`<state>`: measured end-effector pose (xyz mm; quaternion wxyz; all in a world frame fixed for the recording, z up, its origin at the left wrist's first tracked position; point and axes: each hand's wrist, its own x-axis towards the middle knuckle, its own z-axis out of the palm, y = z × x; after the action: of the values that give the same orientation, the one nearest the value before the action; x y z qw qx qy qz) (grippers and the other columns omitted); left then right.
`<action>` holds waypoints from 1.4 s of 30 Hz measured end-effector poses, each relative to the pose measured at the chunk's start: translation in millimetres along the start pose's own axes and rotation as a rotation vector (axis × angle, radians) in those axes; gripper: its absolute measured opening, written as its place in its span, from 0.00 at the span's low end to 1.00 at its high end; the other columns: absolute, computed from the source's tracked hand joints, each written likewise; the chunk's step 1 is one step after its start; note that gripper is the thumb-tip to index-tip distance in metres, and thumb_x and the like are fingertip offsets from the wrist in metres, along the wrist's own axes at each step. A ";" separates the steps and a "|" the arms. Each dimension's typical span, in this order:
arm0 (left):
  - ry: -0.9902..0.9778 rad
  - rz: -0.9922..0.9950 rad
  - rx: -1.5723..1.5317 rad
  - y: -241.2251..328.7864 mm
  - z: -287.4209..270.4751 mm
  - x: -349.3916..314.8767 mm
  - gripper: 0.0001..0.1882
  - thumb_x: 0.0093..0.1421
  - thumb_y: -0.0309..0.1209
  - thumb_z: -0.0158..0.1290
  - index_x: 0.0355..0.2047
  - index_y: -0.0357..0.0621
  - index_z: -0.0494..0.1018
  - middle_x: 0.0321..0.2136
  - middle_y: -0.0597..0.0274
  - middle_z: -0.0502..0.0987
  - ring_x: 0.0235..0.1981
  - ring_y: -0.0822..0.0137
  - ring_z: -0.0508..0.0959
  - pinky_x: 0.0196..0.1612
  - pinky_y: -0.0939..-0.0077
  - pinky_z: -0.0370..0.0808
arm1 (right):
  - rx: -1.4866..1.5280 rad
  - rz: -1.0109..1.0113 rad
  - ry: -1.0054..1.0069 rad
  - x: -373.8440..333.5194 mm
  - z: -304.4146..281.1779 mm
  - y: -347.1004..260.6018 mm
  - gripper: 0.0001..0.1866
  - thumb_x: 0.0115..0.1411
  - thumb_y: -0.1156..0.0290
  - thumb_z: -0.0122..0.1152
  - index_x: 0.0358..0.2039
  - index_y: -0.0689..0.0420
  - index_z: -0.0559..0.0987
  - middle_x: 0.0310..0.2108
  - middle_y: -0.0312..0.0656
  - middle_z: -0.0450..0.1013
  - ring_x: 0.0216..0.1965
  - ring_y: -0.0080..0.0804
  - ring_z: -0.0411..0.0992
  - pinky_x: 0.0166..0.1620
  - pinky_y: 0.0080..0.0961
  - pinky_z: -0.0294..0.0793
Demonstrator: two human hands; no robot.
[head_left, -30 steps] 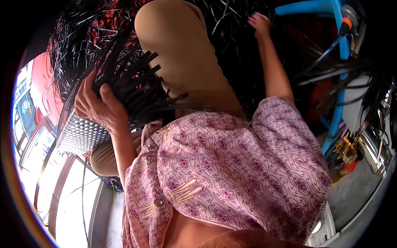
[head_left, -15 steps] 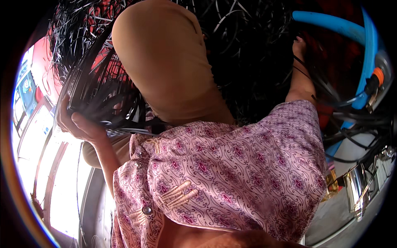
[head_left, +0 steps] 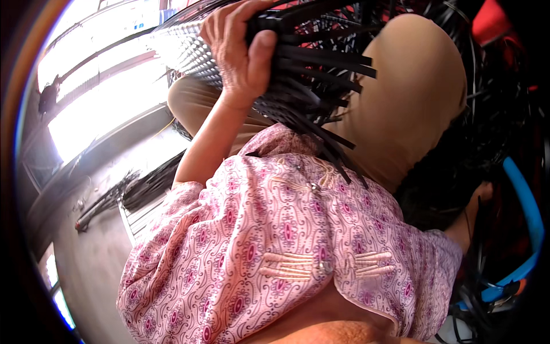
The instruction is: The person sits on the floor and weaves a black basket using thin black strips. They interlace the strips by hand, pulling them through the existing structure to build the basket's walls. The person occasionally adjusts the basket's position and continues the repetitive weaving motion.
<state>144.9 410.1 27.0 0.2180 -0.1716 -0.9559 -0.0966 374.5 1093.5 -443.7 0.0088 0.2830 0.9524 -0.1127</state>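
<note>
My left hand point(head_left: 238, 51) is closed round the edge of a woven black strap basket point(head_left: 197, 54), the thumb lying on the near side. Loose ends of flat black plastic straps point(head_left: 326, 60) fan out from that edge past the thumb, toward my raised knee. The weave beyond my fingers is washed out by bright light. At the far right, low down, my right hand point(head_left: 484, 192) reaches into shadow beside my thigh, next to dark straps. Its fingers are mostly lost in the dark, so what it touches cannot be made out.
My bent knee point(head_left: 412, 69) in beige trousers rises right of the basket. A blue tube point(head_left: 527, 200) curves along the right rim. Red material point(head_left: 488, 23) shows at the upper right. A bundle of black straps point(head_left: 152, 186) lies on the grey floor point(head_left: 94, 252) at left.
The view has swung left, so everything sits further right. My left hand, still gripping the weave, now appears higher and larger. My right hand remains beside my thigh.
</note>
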 end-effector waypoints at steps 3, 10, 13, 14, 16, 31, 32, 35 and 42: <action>0.000 0.048 -0.029 -2.4 -5.5 6.6 0.27 0.68 0.51 0.43 0.49 0.42 0.77 0.43 0.55 0.77 0.48 0.58 0.71 0.57 0.61 0.60 | 0.008 -0.039 0.044 -14.9 -17.0 -6.0 0.14 0.51 0.58 0.67 0.34 0.53 0.84 0.33 0.51 0.78 0.35 0.52 0.75 0.42 0.48 0.74; -0.024 0.063 -0.073 9.2 -18.5 15.4 0.28 0.68 0.51 0.42 0.51 0.39 0.75 0.46 0.52 0.77 0.49 0.53 0.72 0.57 0.57 0.59 | 0.159 0.020 -0.060 -31.1 -8.1 14.9 0.14 0.46 0.56 0.70 0.27 0.52 0.87 0.27 0.48 0.81 0.32 0.52 0.79 0.39 0.48 0.78; -0.032 0.078 -0.114 13.5 -7.9 24.1 0.25 0.69 0.47 0.42 0.50 0.40 0.76 0.47 0.52 0.77 0.51 0.53 0.71 0.58 0.58 0.57 | 0.255 0.161 -0.160 -35.1 28.4 65.8 0.18 0.45 0.50 0.73 0.29 0.50 0.88 0.29 0.43 0.82 0.34 0.45 0.79 0.42 0.42 0.78; -0.032 0.125 -0.083 11.9 -4.7 26.4 0.23 0.68 0.44 0.44 0.50 0.39 0.75 0.45 0.52 0.78 0.49 0.55 0.73 0.57 0.58 0.60 | 0.287 0.210 -0.179 -36.5 39.4 79.1 0.19 0.45 0.48 0.74 0.30 0.49 0.88 0.30 0.42 0.82 0.34 0.43 0.79 0.43 0.40 0.78; -0.021 0.171 -0.031 10.4 -1.7 26.9 0.20 0.68 0.41 0.46 0.50 0.39 0.76 0.44 0.53 0.78 0.47 0.57 0.74 0.56 0.60 0.63 | 0.352 0.294 -0.235 -33.7 47.9 95.5 0.22 0.45 0.44 0.76 0.32 0.48 0.89 0.31 0.39 0.83 0.35 0.38 0.79 0.46 0.36 0.78; 0.022 0.019 -0.025 71.6 93.8 12.1 0.18 0.62 0.36 0.48 0.50 0.49 0.79 0.46 0.60 0.79 0.51 0.60 0.73 0.60 0.62 0.58 | 0.277 0.440 -0.075 5.1 -14.5 68.5 0.14 0.56 0.57 0.65 0.35 0.54 0.85 0.32 0.41 0.82 0.31 0.32 0.79 0.37 0.30 0.78; 0.049 0.062 -0.071 73.1 99.2 20.2 0.19 0.64 0.38 0.48 0.51 0.49 0.79 0.46 0.61 0.79 0.51 0.61 0.73 0.61 0.62 0.57 | 0.310 0.497 -0.036 2.5 -14.1 61.7 0.13 0.57 0.58 0.64 0.35 0.54 0.84 0.32 0.41 0.82 0.31 0.31 0.79 0.36 0.29 0.78; 0.092 0.100 -0.100 79.7 111.1 31.9 0.20 0.68 0.42 0.45 0.52 0.49 0.79 0.46 0.63 0.79 0.51 0.62 0.73 0.61 0.63 0.56 | 0.392 0.619 0.016 17.8 -21.6 34.8 0.11 0.60 0.62 0.62 0.36 0.56 0.83 0.32 0.41 0.81 0.30 0.31 0.79 0.34 0.28 0.78; 0.102 0.057 -0.061 81.1 95.1 13.7 0.18 0.66 0.43 0.49 0.52 0.54 0.79 0.48 0.67 0.79 0.52 0.63 0.73 0.62 0.63 0.54 | 0.721 0.755 -0.536 -7.6 -113.6 -125.1 0.07 0.62 0.67 0.63 0.33 0.58 0.80 0.26 0.38 0.79 0.19 0.21 0.73 0.22 0.22 0.70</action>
<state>126.9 513.5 -42.2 0.2638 -0.2002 -0.9348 -0.1280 318.6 1012.5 -306.2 0.1922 0.5494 0.6518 -0.4862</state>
